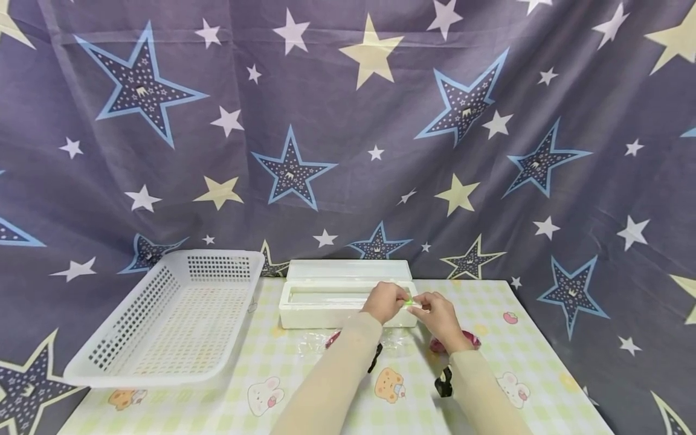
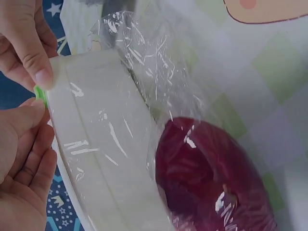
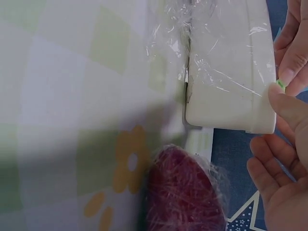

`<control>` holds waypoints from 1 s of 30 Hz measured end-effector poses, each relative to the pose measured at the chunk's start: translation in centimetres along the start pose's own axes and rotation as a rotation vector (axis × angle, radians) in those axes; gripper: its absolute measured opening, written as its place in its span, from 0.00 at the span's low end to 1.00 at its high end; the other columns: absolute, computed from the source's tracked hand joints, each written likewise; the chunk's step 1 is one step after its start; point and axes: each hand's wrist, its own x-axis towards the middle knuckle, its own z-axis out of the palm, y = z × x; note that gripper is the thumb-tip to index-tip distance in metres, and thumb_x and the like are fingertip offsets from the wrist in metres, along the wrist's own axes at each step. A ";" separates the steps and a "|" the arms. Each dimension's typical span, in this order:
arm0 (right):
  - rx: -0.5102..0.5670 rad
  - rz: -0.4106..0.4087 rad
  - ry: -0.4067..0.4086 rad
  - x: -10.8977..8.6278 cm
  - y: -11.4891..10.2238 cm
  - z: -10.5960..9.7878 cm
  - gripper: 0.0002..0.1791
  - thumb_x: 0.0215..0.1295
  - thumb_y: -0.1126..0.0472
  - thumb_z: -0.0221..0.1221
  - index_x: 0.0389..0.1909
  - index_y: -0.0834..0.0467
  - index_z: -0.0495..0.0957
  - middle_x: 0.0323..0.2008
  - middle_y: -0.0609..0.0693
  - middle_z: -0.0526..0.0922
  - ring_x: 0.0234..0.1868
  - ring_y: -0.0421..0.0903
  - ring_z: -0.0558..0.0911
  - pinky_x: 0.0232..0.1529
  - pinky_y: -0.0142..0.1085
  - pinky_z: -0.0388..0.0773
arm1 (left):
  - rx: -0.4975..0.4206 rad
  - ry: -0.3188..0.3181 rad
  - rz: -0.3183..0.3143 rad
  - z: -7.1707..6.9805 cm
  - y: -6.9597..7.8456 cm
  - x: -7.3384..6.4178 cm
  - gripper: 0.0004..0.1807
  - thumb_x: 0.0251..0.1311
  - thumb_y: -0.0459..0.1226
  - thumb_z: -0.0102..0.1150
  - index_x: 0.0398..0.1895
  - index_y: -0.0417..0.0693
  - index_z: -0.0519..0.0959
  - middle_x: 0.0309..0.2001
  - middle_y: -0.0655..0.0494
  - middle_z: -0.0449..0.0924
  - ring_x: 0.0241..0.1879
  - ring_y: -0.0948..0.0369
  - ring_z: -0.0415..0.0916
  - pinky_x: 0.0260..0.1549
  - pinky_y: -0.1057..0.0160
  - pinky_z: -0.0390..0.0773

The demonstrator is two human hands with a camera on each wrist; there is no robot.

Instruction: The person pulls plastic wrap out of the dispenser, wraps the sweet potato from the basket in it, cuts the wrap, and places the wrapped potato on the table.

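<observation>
A long white box [image 1: 326, 317] stands on the table with its lid [image 1: 348, 270] raised behind it; it looks like a cling film dispenser. Clear film [image 2: 139, 53] hangs over its front onto the table. At the right end of the box's front rim, my left hand [image 1: 383, 301] and right hand [image 1: 437, 314] meet, thumb tips close together, pinching a small green piece [image 2: 41, 96]. A dark red, smooth, elongated thing [image 2: 211, 168] lies before the box under loose film. Another dark red thing [image 3: 185, 192], wrapped in film, lies right of it, below my right hand.
A large white perforated basket [image 1: 217, 302] stands on the left of the table. The checked tablecloth [image 1: 321, 393] covers the table in front. A starry curtain [image 1: 348, 121] hangs right behind the box and basket.
</observation>
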 end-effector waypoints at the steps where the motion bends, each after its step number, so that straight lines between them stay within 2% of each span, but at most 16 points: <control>1: -0.001 0.000 -0.002 0.0 0.0 0.0 0.14 0.60 0.60 0.71 0.44 0.63 0.84 0.37 0.55 0.79 0.41 0.54 0.81 0.44 0.49 0.81 | -0.004 0.006 -0.007 0.1 0.1 0.0 0.06 0.60 0.34 0.70 0.38 0.53 0.91 0.36 0.62 0.88 0.40 0.63 0.84 0.44 0.70 0.79; 5: -0.008 -0.011 0.000 0.0 -0.1 0.0 0.14 0.60 0.60 0.71 0.44 0.63 0.84 0.37 0.55 0.79 0.41 0.54 0.81 0.44 0.49 0.80 | -0.003 0.019 -0.002 0.4 0.6 0.0 0.06 0.60 0.33 0.69 0.37 0.52 0.91 0.36 0.61 0.88 0.39 0.62 0.84 0.43 0.69 0.80; 14: -0.019 -0.019 -0.013 0.0 0.1 0.2 0.16 0.61 0.59 0.70 0.47 0.62 0.84 0.41 0.60 0.81 0.42 0.55 0.81 0.46 0.51 0.79 | -0.001 -0.057 0.055 1.0 0.9 0.1 0.12 0.63 0.30 0.66 0.47 0.49 0.88 0.45 0.58 0.87 0.47 0.61 0.83 0.50 0.69 0.78; 18: -0.023 -0.020 -0.014 -0.2 -0.1 0.2 0.16 0.62 0.59 0.70 0.47 0.64 0.84 0.40 0.60 0.81 0.42 0.56 0.81 0.46 0.51 0.80 | -0.027 -0.088 0.068 0.7 0.5 -0.2 0.13 0.65 0.32 0.64 0.51 0.49 0.87 0.47 0.58 0.86 0.49 0.60 0.82 0.51 0.68 0.78; 22: -0.021 -0.012 -0.023 -0.2 -0.3 0.3 0.18 0.62 0.58 0.70 0.48 0.65 0.83 0.39 0.59 0.80 0.41 0.56 0.81 0.46 0.50 0.80 | -0.085 -0.131 0.052 0.2 0.2 -0.8 0.16 0.67 0.33 0.60 0.56 0.48 0.84 0.51 0.56 0.85 0.51 0.58 0.81 0.53 0.66 0.78; 26: -0.017 -0.006 -0.033 0.0 -0.3 0.2 0.20 0.63 0.57 0.69 0.52 0.65 0.82 0.39 0.59 0.79 0.42 0.55 0.80 0.46 0.50 0.80 | -0.109 -0.152 0.095 -0.4 -0.1 -1.3 0.18 0.68 0.33 0.57 0.61 0.44 0.80 0.56 0.53 0.82 0.54 0.57 0.80 0.56 0.65 0.76; 30: -0.004 0.003 -0.057 -0.2 -0.2 -0.1 0.26 0.65 0.55 0.67 0.59 0.66 0.78 0.44 0.61 0.79 0.46 0.57 0.81 0.48 0.51 0.80 | -0.124 -0.162 0.132 -1.0 -0.9 -2.0 0.21 0.68 0.33 0.57 0.64 0.42 0.77 0.59 0.50 0.80 0.57 0.56 0.78 0.59 0.64 0.73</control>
